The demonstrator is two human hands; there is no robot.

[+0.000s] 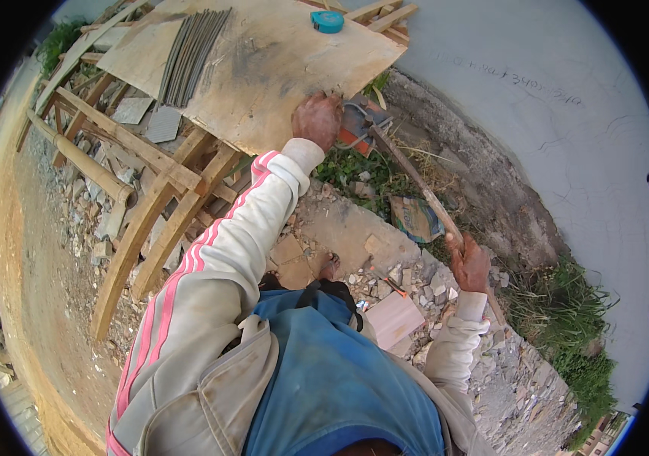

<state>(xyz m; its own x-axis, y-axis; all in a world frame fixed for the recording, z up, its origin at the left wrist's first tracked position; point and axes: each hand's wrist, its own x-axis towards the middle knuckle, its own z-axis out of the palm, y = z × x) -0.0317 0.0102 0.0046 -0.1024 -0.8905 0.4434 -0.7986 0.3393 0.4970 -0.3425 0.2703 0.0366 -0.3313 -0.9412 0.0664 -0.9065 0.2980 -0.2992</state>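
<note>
My left hand (317, 120) is closed at the near right edge of a worn wooden board (275, 57). Its curled fingers hide whatever they may hold. Farther right, my right hand (469, 264) is wrapped round a long rusty metal bar (421, 185). The bar slants up and left to a pronged metal head beside the board's edge, close to my left hand. A bundle of thin grey metal rods (193, 57) lies on the board's left part. At the board's far edge sits a teal tape measure (327, 22).
Wooden beams (144, 242) support the board, with a bamboo pole (81, 156) to their left. Rubble, a pinkish tile (395, 319) and an orange-handled tool (390, 283) lie near my feet. A crumpled sack (415, 218) and plants (560, 311) stand along the grey wall (560, 144).
</note>
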